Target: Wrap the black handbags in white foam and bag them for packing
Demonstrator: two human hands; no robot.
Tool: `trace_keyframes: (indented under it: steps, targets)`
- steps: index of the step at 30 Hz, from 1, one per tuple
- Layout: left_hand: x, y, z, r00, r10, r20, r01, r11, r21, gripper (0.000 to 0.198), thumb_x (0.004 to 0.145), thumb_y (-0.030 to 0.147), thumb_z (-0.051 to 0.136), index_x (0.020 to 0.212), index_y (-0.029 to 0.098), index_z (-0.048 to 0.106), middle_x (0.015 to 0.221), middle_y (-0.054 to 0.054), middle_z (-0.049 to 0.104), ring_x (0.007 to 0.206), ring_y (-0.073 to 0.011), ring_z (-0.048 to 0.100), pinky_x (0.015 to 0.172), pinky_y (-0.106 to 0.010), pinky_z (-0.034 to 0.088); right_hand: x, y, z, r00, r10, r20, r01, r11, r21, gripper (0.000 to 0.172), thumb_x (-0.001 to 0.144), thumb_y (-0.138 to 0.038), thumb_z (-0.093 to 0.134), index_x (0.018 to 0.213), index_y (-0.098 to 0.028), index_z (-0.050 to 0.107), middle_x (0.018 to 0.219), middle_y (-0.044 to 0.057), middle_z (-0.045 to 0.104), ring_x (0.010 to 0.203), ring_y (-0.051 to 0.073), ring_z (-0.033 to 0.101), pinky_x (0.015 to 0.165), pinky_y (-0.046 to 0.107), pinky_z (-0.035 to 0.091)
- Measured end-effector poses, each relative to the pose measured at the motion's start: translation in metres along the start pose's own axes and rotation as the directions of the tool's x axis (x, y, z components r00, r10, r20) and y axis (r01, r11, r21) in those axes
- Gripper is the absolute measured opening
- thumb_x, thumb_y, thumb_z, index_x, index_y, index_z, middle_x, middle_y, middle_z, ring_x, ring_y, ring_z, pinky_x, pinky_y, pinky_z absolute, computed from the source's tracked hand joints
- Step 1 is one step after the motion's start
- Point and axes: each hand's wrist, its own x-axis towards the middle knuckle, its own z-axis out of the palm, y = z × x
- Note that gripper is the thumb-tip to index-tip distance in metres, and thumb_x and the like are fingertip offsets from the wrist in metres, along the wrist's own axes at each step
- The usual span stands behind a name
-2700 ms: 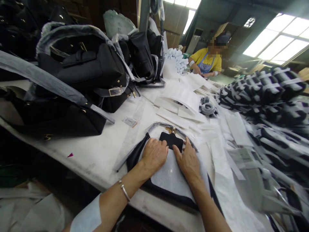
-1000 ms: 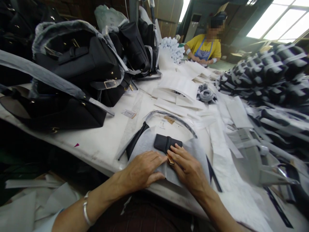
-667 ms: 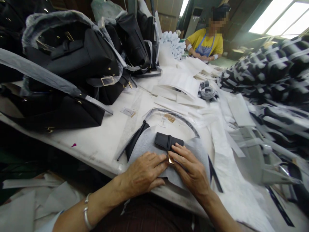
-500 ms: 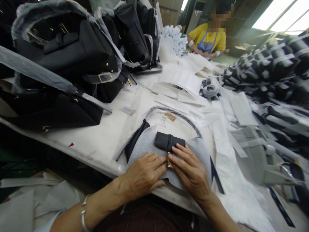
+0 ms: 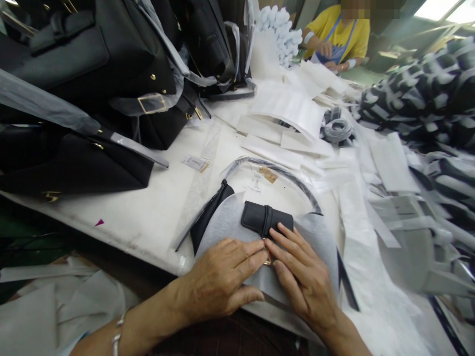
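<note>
A black bag (image 5: 208, 222) lies flat at the near table edge, mostly covered by a grey foam sheet (image 5: 230, 222). On the sheet rests a small black leather tab (image 5: 267, 220) with a gold clasp (image 5: 267, 260) at its near end. My left hand (image 5: 222, 277) lies flat on the sheet, fingers stretched toward the clasp. My right hand (image 5: 304, 279) also lies flat, its fingertips touching the tab and the clasp. The bag's strap (image 5: 274, 170), wrapped in clear film, arcs over the table behind the tab.
Black handbags (image 5: 111, 64) in plastic wrap crowd the left and back. White foam sheets (image 5: 289, 106) and a grey strap coil (image 5: 337, 131) lie mid-table. Wrapped black pieces (image 5: 419, 104) pile up on the right. A co-worker in yellow (image 5: 345, 34) works at the far end.
The black tab, upright earlier, was folded down onto the foam sheet, clasp toward me. Both hands slid to the near edge and now press flat beside the clasp. The view tilted down.
</note>
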Motion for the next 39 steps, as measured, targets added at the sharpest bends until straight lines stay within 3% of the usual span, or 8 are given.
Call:
trace_keyframes:
  steps: [9, 17, 25, 32, 35, 39]
  targets:
    - [0.004, -0.002, 0.001, 0.998, 0.043, 0.039, -0.047, 0.992, 0.119, 0.048, 0.097, 0.044, 0.053, 0.136, 0.015, 0.048, 0.140, -0.015, 0.055, 0.118, -0.0249, 0.059, 0.096, -0.038, 0.050, 0.005, 0.002, 0.008, 0.990, 0.073, -0.124, -0.069, 0.997, 0.040, 0.040, 0.088, -0.009, 0.061, 0.127, -0.022, 0.064, 0.129, 0.010, 0.066, 0.131, 0.029, 0.053, 0.107, 0.054, 0.048]
    - [0.012, -0.003, 0.002, 0.999, -0.001, 0.041, -0.004, 0.991, 0.132, 0.049, 0.100, 0.041, 0.049, 0.137, 0.010, 0.048, 0.143, -0.015, 0.053, 0.124, -0.0236, 0.056, 0.098, -0.036, 0.049, 0.002, 0.004, 0.007, 0.994, 0.089, -0.059, -0.089, 0.996, 0.008, 0.042, 0.091, -0.012, 0.059, 0.133, -0.019, 0.059, 0.134, 0.011, 0.062, 0.137, 0.030, 0.045, 0.109, 0.056, 0.045]
    - [0.006, -0.009, 0.004, 0.982, 0.190, -0.018, -0.183, 0.966, 0.182, 0.038, 0.097, 0.029, 0.056, 0.130, 0.010, 0.056, 0.136, -0.011, 0.061, 0.121, -0.0231, 0.058, 0.103, -0.038, 0.049, 0.008, 0.003, 0.011, 0.971, 0.183, -0.151, -0.181, 0.983, 0.030, 0.030, 0.092, -0.015, 0.062, 0.121, -0.018, 0.065, 0.128, 0.011, 0.065, 0.126, 0.026, 0.057, 0.108, 0.049, 0.048]
    - [0.006, -0.012, 0.000, 0.983, 0.185, 0.005, -0.185, 0.980, 0.075, 0.049, 0.102, 0.044, 0.045, 0.133, 0.007, 0.052, 0.134, -0.014, 0.061, 0.131, -0.0228, 0.053, 0.113, -0.042, 0.043, 0.009, 0.001, 0.011, 0.960, 0.223, -0.171, -0.220, 0.975, 0.041, 0.028, 0.092, -0.018, 0.062, 0.120, -0.018, 0.066, 0.128, 0.011, 0.066, 0.124, 0.027, 0.059, 0.106, 0.047, 0.051]
    - [0.007, -0.012, -0.002, 0.979, 0.204, 0.018, -0.205, 0.979, 0.021, 0.045, 0.103, 0.040, 0.042, 0.132, 0.008, 0.052, 0.133, -0.013, 0.063, 0.131, -0.0203, 0.053, 0.115, -0.041, 0.040, 0.010, 0.001, 0.011, 0.952, 0.245, -0.180, -0.240, 0.969, 0.051, 0.026, 0.091, -0.019, 0.062, 0.117, -0.018, 0.068, 0.127, 0.011, 0.066, 0.122, 0.027, 0.061, 0.106, 0.046, 0.051]
    - [0.011, -0.008, -0.001, 0.985, 0.169, -0.024, -0.166, 0.983, 0.084, 0.040, 0.101, 0.037, 0.048, 0.127, 0.007, 0.056, 0.127, -0.013, 0.066, 0.126, -0.0197, 0.058, 0.112, -0.037, 0.045, 0.009, 0.002, 0.011, 0.960, 0.211, -0.184, -0.207, 0.978, 0.039, 0.030, 0.092, -0.017, 0.062, 0.122, -0.018, 0.066, 0.130, 0.012, 0.065, 0.125, 0.027, 0.058, 0.107, 0.048, 0.050]
